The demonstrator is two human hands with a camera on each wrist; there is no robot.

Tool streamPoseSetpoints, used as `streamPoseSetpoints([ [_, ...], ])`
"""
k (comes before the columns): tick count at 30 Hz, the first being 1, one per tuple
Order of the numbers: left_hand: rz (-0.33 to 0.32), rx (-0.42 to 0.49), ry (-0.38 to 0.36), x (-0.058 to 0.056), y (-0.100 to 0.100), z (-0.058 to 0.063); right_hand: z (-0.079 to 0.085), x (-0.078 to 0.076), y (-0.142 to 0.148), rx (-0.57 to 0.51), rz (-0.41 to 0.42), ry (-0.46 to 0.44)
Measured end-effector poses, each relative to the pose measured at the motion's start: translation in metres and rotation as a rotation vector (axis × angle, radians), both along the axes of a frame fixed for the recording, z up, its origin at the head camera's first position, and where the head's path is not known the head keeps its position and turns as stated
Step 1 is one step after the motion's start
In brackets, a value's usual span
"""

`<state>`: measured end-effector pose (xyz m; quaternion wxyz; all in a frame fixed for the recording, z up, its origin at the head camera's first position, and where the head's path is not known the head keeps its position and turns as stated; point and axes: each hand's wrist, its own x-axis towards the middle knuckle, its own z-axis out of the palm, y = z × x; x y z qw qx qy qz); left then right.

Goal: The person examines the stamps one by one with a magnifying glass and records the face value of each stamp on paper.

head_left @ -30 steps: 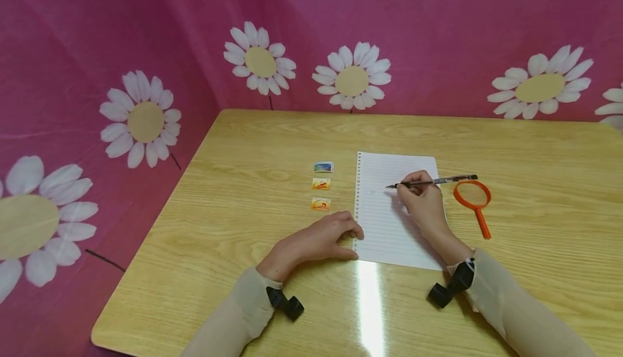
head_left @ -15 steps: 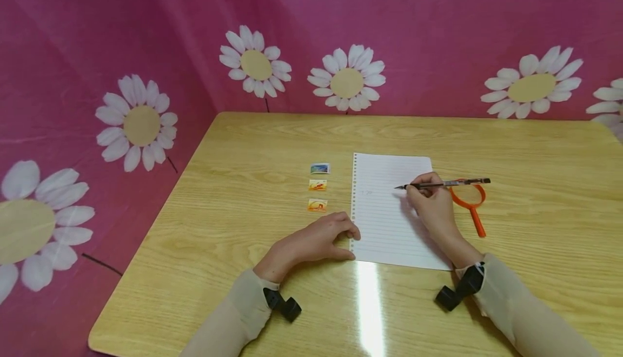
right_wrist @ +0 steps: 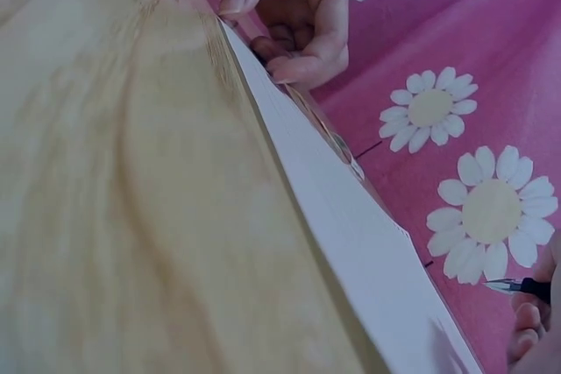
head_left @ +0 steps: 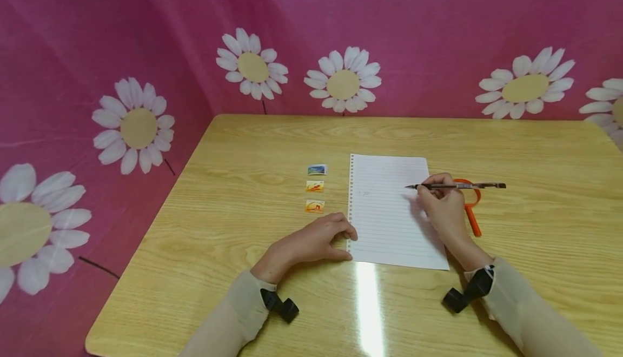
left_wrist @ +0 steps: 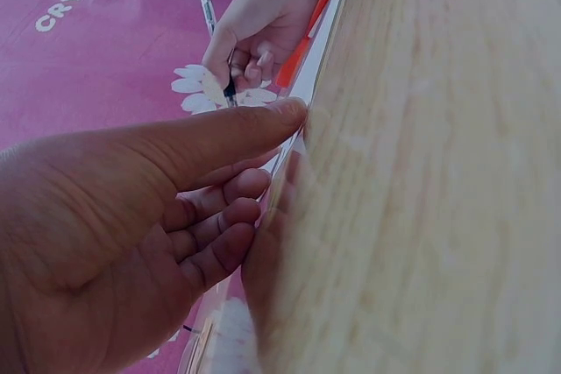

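Note:
A ruled sheet of paper (head_left: pixel 384 232) with punched holes lies on the wooden table, faint handwriting near its left side. My left hand (head_left: pixel 318 240) rests at the sheet's lower left edge, thumb and bent fingertips touching it. In the left wrist view, that thumb (left_wrist: pixel 263 120) lies along the paper's edge. My right hand (head_left: pixel 445 205) pinches a pen (head_left: pixel 479 186), nib pointing left over the sheet's right half. In the right wrist view the pen's metal nib (right_wrist: pixel 504 285) appears at the lower right. Behind the right hand, an orange magnifying glass (head_left: pixel 473 222) is partly hidden.
Stamp-like pictures stand in a column left of the sheet: a blue-green one (head_left: pixel 317 169), then two yellow-orange ones, the middle (head_left: pixel 315 186) and the nearest (head_left: pixel 314 206). A pink daisy-patterned cloth (head_left: pixel 413 21) hangs beyond the wooden table (head_left: pixel 219 194).
My right hand has slid rightward across the sheet with the pen, now held nearly level and overlapping the magnifying glass. The left hand stays at the paper's edge; the head view has shifted slightly.

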<state>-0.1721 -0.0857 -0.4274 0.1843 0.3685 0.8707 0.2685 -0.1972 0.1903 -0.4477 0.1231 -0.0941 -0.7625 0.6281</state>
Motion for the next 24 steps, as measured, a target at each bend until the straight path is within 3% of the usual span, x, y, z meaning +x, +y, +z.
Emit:
streamPoseSetpoints([
  [13, -0.001, 0.008, 0.015, 0.0, -0.002, -0.002, 0.002, 0.002, 0.025, -0.115, -0.121, 0.085],
  [24, 0.006, 0.005, -0.001, 0.001, -0.001, -0.002, 0.004, 0.008, 0.049, -0.145, -0.206, 0.067],
])
